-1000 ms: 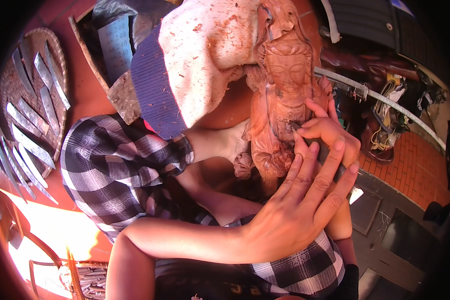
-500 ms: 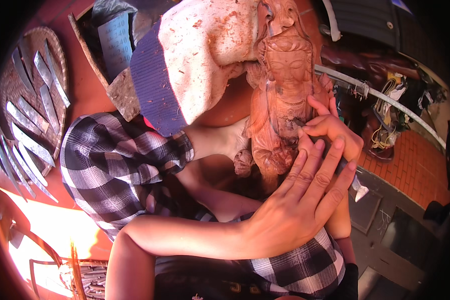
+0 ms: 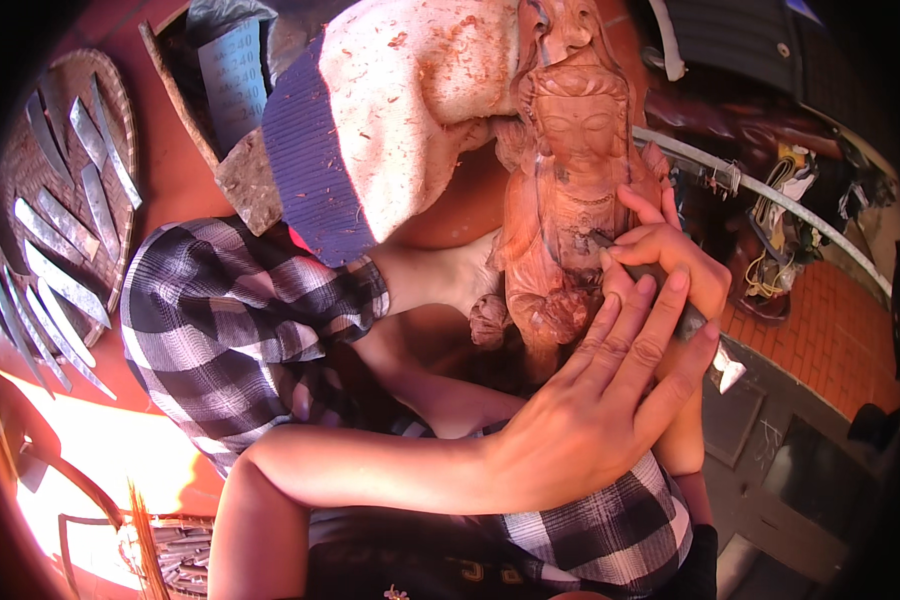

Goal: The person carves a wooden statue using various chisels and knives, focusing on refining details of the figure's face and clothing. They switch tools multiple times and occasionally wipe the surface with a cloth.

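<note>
A carved reddish-brown wooden figurine (image 3: 573, 180) with a crowned head leans upright between my bare feet, one foot (image 3: 445, 280) pressed to its left side. My right hand (image 3: 670, 265) closes round a slim dark carving chisel (image 3: 692, 322). Its tip meets the figurine's middle, below the chest, and its pale butt end (image 3: 730, 370) shows beyond my hand. Fingers stretched out and spread, my left hand (image 3: 590, 410) lies against the right hand and the chisel shaft. It grips nothing, and its palm side is hidden.
On the left, a round woven tray (image 3: 120, 110) carries several flat metal blades. A white cloth (image 3: 410, 110) sprinkled with wood shavings lies behind the figurine. A wooden box (image 3: 175, 95) stands at the back left, and a pale curved bar (image 3: 790, 205) crosses the right side.
The chisel's butt end has shifted slightly right, with the tip staying at the figurine's middle. Both hands keep nearly the same pose.
</note>
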`<state>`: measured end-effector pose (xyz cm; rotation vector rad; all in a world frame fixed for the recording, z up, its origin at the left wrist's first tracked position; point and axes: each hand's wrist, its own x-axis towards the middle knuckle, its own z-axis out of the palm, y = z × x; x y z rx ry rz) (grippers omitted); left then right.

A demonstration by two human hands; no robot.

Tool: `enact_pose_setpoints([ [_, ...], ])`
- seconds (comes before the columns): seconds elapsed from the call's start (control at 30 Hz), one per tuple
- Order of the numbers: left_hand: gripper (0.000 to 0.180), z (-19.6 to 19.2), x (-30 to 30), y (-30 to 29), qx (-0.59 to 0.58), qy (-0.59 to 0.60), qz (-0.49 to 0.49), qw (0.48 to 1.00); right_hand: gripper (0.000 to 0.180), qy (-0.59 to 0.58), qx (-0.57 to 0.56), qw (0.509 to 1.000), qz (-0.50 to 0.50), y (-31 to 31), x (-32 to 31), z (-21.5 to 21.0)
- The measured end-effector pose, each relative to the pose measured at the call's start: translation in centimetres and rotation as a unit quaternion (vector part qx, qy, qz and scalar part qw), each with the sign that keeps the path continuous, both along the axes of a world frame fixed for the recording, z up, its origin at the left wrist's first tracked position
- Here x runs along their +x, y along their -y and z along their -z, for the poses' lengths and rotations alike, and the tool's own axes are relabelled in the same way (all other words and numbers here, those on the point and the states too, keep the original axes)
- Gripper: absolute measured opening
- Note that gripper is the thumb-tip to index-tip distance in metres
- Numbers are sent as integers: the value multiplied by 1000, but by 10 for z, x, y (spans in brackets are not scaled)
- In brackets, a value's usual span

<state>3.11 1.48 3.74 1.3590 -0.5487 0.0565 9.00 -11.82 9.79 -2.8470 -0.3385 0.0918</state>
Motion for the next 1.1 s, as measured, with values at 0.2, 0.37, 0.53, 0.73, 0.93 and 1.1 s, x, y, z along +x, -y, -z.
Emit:
enact_pose_setpoints([
  [0.2,61,-2,2,-1,3,-2,3,1000,12,-1,-11,1000,-6,-3,1,1],
  [0.37,61,-2,1,0,4,-4,-5,1000,11,-10,14,1000,10,-1,2,2],
  [0.53,60,-1,1,3,-17,-1,-1,1000,9,-32,8,999,8,0,4,-7],
  [0.73,60,1,3,-1,-9,-1,-9,1000,8,-51,-26,998,-10,-2,8,-9],
  [0.93,60,-1,3,-2,-2,-10,-18,1000,10,-69,-28,997,-9,-7,12,-10],
  [1.1,59,0,2,0,-6,-3,-19,1000,10,-70,-26,997,-7,-2,11,-10],
])
